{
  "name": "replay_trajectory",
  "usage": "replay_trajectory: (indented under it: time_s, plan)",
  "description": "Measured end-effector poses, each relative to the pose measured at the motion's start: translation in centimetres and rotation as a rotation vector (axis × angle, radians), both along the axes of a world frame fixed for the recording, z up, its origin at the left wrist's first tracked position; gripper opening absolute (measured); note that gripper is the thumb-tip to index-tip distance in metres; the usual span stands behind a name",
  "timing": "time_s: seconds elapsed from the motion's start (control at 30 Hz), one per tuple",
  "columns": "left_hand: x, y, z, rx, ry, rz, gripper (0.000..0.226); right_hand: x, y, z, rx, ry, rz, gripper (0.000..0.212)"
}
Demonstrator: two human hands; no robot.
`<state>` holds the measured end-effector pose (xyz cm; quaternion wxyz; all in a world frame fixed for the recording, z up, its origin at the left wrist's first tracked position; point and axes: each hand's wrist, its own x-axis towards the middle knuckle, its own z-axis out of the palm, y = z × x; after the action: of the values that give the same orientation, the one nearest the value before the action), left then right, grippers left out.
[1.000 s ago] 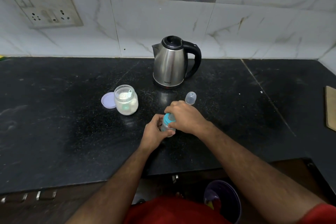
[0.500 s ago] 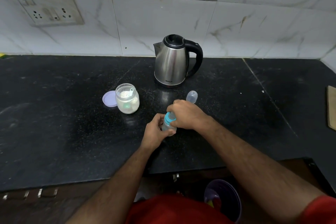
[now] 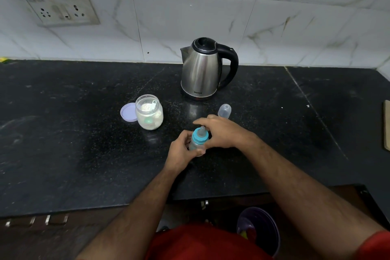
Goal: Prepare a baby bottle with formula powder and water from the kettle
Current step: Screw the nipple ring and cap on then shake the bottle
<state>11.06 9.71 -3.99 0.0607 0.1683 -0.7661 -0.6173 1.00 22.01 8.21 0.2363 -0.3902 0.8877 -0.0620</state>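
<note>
A small clear baby bottle (image 3: 198, 140) with a teal screw collar and nipple stands on the black countertop (image 3: 63, 133). My left hand (image 3: 181, 153) grips its body. My right hand (image 3: 224, 133) hovers at the collar's right side with fingers stretched out over the nipple, not closed on it. The steel kettle (image 3: 200, 69) with a black handle stands behind, lid closed. An open jar of white formula powder (image 3: 149, 115) with a scoop inside sits to the left. Its lilac lid (image 3: 127, 112) lies beside it. The bottle's clear cap (image 3: 224, 110) lies just beyond my right hand.
A tiled wall with a socket plate (image 3: 57, 0) runs behind the counter. A wooden board (image 3: 386, 124) shows at the right edge. Below the counter's front edge stands a purple bucket (image 3: 259, 230).
My right hand was closed over the teal collar; now its fingers have opened and lifted, so the collar and nipple show. The left hand still holds the bottle in place.
</note>
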Motion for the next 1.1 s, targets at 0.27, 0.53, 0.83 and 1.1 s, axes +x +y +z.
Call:
replay_trajectory:
  time_s: [0.27,0.53,0.83,1.1]
  plan:
    - [0.0,0.0,0.2,0.019,-0.004,0.007,0.046,1.1,-0.2,-2.1,-0.029,0.295,-0.121,0.063]
    - [-0.1,-0.1,0.0,0.019,-0.006,-0.005,0.050,-0.1,0.6,-1.1,-0.184,-0.042,-0.051,0.044]
    - [0.0,0.0,0.3,0.044,0.011,0.009,0.048,0.9,-0.2,-1.3,0.002,0.215,-0.090,0.069]
    - [-0.1,0.0,0.2,0.031,0.019,-0.005,0.049,0.3,0.2,-1.3,-0.142,0.017,-0.072,0.041]
